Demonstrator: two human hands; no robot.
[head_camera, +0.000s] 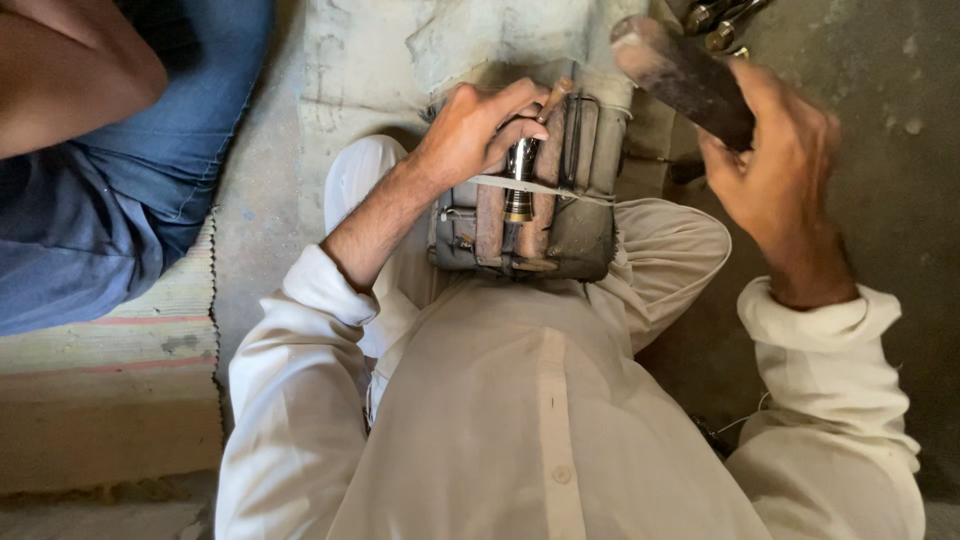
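Wooden clamp, hammer raised

Wood-and-metal clamp (530, 200) sits at frame centre on the lap. Left hand (480, 130) is curled around a metal piece (520, 175) in the clamp. Right hand (780, 160), upper right, grips a blurred hammer (680, 75). Blue jeans (120, 170) fill the upper left.

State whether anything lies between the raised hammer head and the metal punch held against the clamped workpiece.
Nothing visible does. The dark worn hammer in the right hand hangs above right of the shiny metal punch, which the left hand grips.
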